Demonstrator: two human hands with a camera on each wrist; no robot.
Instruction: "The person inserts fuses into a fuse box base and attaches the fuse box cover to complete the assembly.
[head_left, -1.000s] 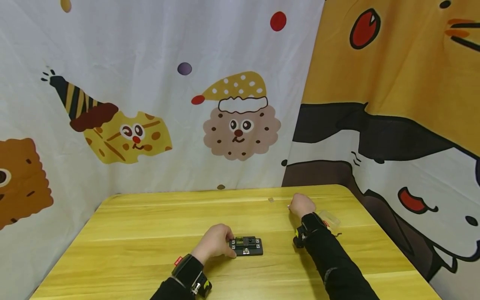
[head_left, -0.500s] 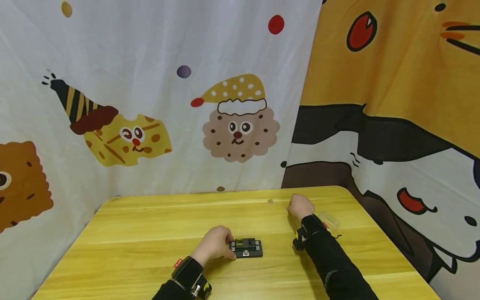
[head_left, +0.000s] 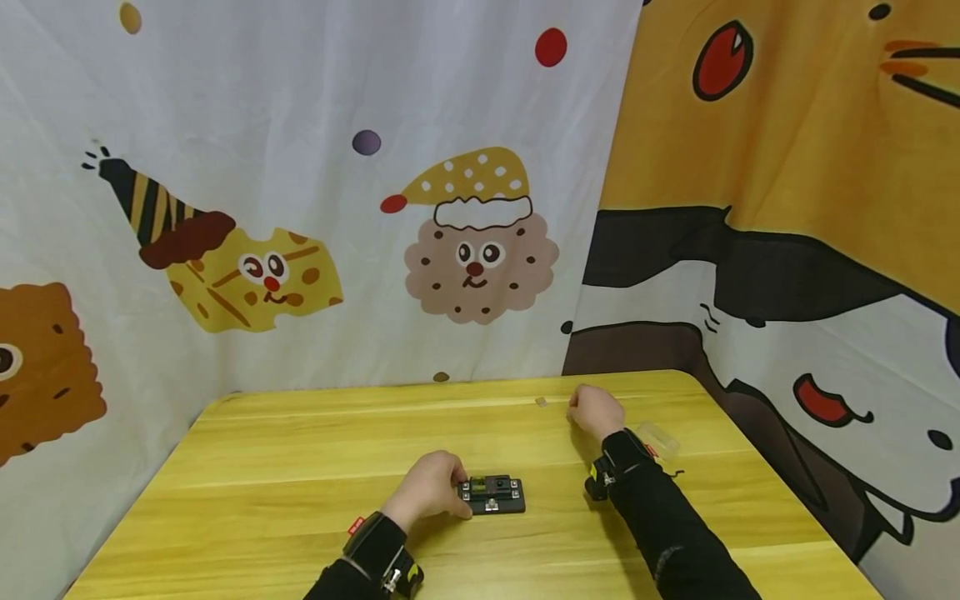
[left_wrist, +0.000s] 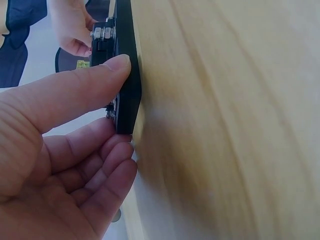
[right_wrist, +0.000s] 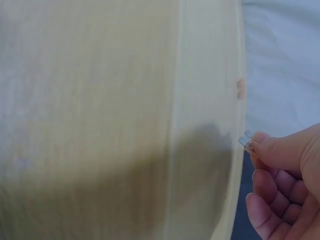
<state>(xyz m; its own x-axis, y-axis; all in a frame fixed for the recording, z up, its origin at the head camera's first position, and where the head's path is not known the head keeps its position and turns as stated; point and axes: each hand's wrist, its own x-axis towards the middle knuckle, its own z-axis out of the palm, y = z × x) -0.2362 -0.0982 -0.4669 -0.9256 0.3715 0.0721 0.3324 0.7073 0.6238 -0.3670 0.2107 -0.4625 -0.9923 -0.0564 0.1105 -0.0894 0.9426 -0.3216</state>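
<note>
On the table, a small black rectangular base [head_left: 492,495] carries silvery metal terminals and a yellow-green part. My left hand [head_left: 429,487] grips its left end; in the left wrist view the thumb lies over the black base [left_wrist: 129,95] with the other fingers curled beneath its edge. Farther back on the right, my right hand [head_left: 597,412] is raised near the table's far edge. In the right wrist view its thumb and forefinger pinch a tiny shiny two-pronged clip [right_wrist: 246,142], while the remaining fingers curl toward the palm.
A small brownish piece [head_left: 541,402] lies near the back edge of the wooden table [head_left: 315,467], left of my right hand. A clear plastic box [head_left: 660,440] sits beside my right wrist. Behind the table hangs a printed curtain [head_left: 300,167].
My right hand has shifted slightly to the left, toward the small brownish piece. The left hand and the black base have stayed in place.
</note>
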